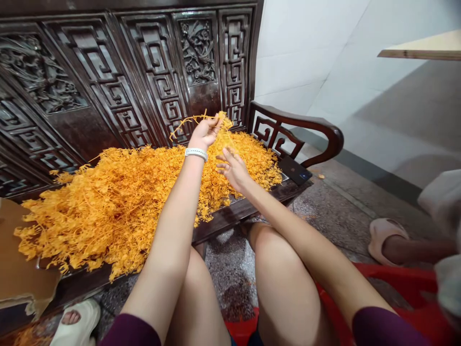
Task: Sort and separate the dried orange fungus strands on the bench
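Observation:
A big heap of orange branching plastic pieces [118, 202], like artificial flower sprigs, covers the wooden bench seat. My left hand [207, 130], with a pale watch band at the wrist, is raised over the heap's right part. Its fingers are pinched on an orange plastic sprig [187, 120], whose thin stems stick out to the left and whose frilly end shows at the right of the fingertips. Just below and to the right is my right hand [234, 170], fingers spread and slightly bent. Blurred orange bits show near its fingertips; I see nothing firmly gripped there.
The dark carved bench back [144, 72] rises behind the heap, with a curved armrest [306, 125] at right. A dark phone [295, 170] lies on the seat's right end. Cardboard [21, 259] stands at left. Another person's foot in a pink slipper [389, 240] is at right.

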Demonstrator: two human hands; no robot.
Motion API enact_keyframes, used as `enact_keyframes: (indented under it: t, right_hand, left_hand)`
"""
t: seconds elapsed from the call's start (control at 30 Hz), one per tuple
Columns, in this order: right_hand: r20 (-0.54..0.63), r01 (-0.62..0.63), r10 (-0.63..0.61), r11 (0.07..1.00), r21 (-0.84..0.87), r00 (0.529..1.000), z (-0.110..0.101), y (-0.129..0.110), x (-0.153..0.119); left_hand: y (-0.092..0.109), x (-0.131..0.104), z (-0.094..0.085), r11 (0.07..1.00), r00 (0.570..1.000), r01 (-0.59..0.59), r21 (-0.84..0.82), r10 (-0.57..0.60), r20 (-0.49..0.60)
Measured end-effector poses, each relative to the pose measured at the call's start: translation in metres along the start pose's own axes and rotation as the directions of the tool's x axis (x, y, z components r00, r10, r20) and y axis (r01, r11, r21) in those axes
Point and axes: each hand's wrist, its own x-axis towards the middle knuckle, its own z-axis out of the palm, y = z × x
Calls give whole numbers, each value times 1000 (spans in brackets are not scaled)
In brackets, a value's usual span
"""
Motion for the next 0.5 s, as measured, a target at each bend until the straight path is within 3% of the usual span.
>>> enact_keyframes:
  t: [0.13,0.23,0.37,0.5]
  right_hand:
    - [-114,102,-103,995,-16,988,-1,-7,6]
    - [-220,111,-124,991,-68,968,-9,-12,10]
    - [-354,64,-103,991,-120,930,-23,-20,8]
    - [-276,61,-116,978,-200,954,-28,-25,-3]
  left_hand:
    - [-49,-6,13,976,981,182,117,-189,47]
    - [-74,-14,25,945,957,254,208,-277,91]
    - [-78,-19,34,971,964,186,148,-210,165]
    - [-67,-13,30,993,983,102,51,-108,147]
